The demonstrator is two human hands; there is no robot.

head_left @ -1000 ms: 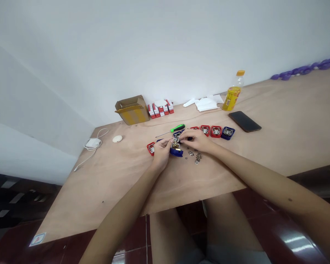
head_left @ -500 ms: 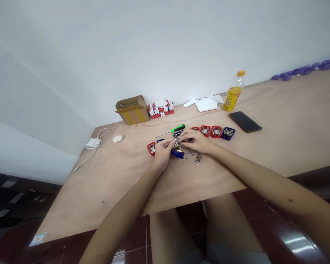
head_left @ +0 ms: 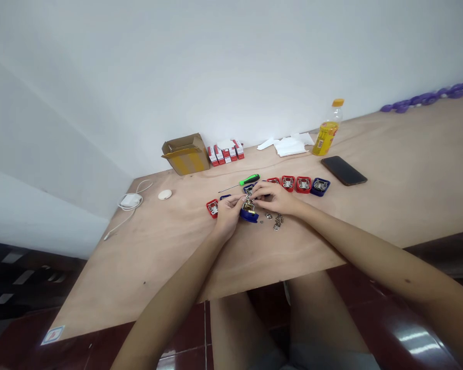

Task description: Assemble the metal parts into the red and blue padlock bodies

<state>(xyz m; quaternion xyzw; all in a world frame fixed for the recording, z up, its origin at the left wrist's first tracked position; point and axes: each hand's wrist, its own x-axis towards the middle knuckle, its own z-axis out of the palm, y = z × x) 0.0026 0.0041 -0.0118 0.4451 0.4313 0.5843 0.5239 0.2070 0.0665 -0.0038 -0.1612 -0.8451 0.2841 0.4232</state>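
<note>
Between my hands is a blue-shelled piece point(head_left: 249, 216) with gold and silver metal parts, its kind not clear. My left hand point(head_left: 229, 211) is closed on its left side, thumb and fingers pinched together near the metal. From the right, my right hand point(head_left: 272, 197) pinches at the top of the metal parts; what its fingertips hold is too small to name. Loose shiny metal pieces point(head_left: 278, 222) lie on the table below my right hand. Another red-shelled piece point(head_left: 212, 208) with metal inside lies beside my left hand. A green and black screwdriver point(head_left: 249, 180) lies just beyond both hands.
Red-shelled pieces point(head_left: 303, 184) and a blue one point(head_left: 320, 186) stand in a row on the right, near a phone point(head_left: 344, 170) and a bottle point(head_left: 326, 136). A cardboard box point(head_left: 187, 158), small red-white boxes point(head_left: 226, 153) and papers point(head_left: 290, 146) sit along the wall. A white cable point(head_left: 131, 201) lies left.
Both hands stay in nearly the same place around the blue-shelled piece. My right fingertips have shifted very slightly at the metal parts.
</note>
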